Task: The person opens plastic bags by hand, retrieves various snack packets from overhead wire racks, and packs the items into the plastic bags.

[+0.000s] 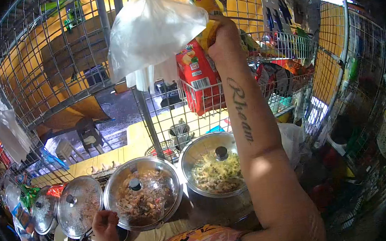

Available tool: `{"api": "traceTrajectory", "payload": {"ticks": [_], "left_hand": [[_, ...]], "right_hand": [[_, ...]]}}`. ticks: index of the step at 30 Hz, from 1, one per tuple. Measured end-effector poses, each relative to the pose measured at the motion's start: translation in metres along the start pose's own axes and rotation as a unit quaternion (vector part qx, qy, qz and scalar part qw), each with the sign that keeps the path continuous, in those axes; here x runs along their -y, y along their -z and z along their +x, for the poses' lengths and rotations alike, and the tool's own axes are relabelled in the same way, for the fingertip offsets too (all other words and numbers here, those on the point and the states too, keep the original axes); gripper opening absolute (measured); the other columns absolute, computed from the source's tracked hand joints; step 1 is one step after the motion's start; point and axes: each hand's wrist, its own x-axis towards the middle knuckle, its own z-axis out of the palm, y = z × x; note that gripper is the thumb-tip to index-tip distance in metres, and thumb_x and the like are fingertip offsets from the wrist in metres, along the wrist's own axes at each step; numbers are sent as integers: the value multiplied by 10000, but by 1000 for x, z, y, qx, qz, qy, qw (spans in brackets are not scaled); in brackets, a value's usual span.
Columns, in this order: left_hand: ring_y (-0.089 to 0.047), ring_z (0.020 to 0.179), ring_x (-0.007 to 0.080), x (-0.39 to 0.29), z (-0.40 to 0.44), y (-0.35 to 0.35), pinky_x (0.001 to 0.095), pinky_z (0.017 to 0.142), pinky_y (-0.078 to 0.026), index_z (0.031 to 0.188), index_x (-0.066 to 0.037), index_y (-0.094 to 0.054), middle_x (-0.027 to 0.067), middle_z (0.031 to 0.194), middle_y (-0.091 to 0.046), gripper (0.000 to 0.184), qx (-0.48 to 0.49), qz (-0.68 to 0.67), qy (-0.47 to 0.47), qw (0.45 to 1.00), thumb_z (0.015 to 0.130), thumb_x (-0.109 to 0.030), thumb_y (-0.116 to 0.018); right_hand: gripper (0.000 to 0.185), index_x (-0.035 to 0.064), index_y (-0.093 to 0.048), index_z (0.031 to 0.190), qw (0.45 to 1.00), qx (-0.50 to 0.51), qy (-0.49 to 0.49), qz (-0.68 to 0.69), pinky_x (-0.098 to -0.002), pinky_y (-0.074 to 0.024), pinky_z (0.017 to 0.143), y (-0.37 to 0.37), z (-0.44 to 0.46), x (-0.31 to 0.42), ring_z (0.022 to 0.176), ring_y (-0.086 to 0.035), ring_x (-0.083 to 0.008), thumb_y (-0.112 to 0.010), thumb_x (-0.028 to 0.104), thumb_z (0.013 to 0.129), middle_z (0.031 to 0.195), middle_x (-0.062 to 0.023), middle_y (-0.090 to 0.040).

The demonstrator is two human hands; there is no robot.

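Note:
My right hand (222,33) is stretched far up and forward, closed around a yellow packet (201,1) hanging at the wire grille. Beside that hand hang white plastic bags (151,29), and just below it a red packet (199,75) sits in a wire basket. My left hand (105,222) is low, fingers curled in with nothing visible in them. It is close to a pot with a glass lid (79,208) and to a wide pot of chopped meat (144,197), also lidded. Nearer my right arm stands a lidded pot with yellowish-green food (216,169).
A wire grille (53,64) surrounds the counter. Wire shelves with packets (281,72) are on the right. More white bags (10,131) hang at left. Beyond the pots are a yellow ledge (141,134), a dark utensil holder (180,133) and stools outside.

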Motion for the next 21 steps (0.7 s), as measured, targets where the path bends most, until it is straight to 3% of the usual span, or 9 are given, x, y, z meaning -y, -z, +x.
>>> {"api": "traceTrajectory", "payload": {"ticks": [6,10,12,13,14,15,17,21], "left_hand": [[-563,699,72,9,-1,7,213,642,-459,922,-37,-616,20,817,-644,63,-20,17,29,999,925,-79,-664],[-571,702,73,15,-5,13,206,639,-464,924,-34,-614,21,828,-652,64,-48,10,18,999,929,-78,-660],[-569,701,73,19,-6,17,205,639,-464,925,-34,-611,20,826,-650,64,-56,10,24,998,929,-75,-660],[-567,700,71,23,-5,22,205,639,-463,924,-34,-610,18,821,-647,65,-57,20,27,998,929,-74,-660],[-564,698,70,25,-5,25,206,639,-462,924,-33,-609,16,817,-643,65,-57,30,29,997,928,-73,-660],[-557,692,69,26,-5,25,205,633,-455,922,-34,-608,13,808,-636,65,-61,22,23,998,928,-72,-661],[-542,678,67,24,-5,23,205,621,-440,919,-34,-606,6,789,-623,66,-68,6,10,998,926,-70,-661],[-523,663,70,25,-2,23,215,609,-420,913,-29,-604,2,774,-604,74,-51,-11,26,998,926,-75,-660]], "right_hand": [[370,-17,-583,1172,969,123,-88,194,-393,-579,707,-34,28,5,865,-674,-283,-597,194,869,1004,-164,-647],[405,-24,-554,1188,982,64,-18,174,-392,-573,744,-28,53,0,906,-661,-287,-623,181,846,1033,-182,-640],[426,-28,-540,1197,987,-63,136,55,-391,-570,763,-12,67,-8,926,-655,-289,-637,175,835,1047,-191,-636],[437,-30,-533,1201,964,-140,220,-50,-391,-568,772,-2,68,-9,936,-652,-290,-643,172,829,1054,-196,-634],[448,-32,-525,1205,924,-202,282,-163,-391,-567,781,-11,52,-3,947,-649,-291,-650,169,824,1062,-201,-632],[526,-49,-486,1219,863,-261,283,-327,-406,-555,798,-15,32,8,924,-655,-304,-691,157,781,1031,-215,-635],[534,-39,-484,1202,754,-286,339,-484,-441,-536,833,27,74,3,927,-662,-347,-701,188,770,1053,-243,-636],[659,-32,-464,1201,713,-201,392,-546,-465,-517,880,31,83,20,1024,-636,-402,-782,313,737,1129,-279,-610]]}}
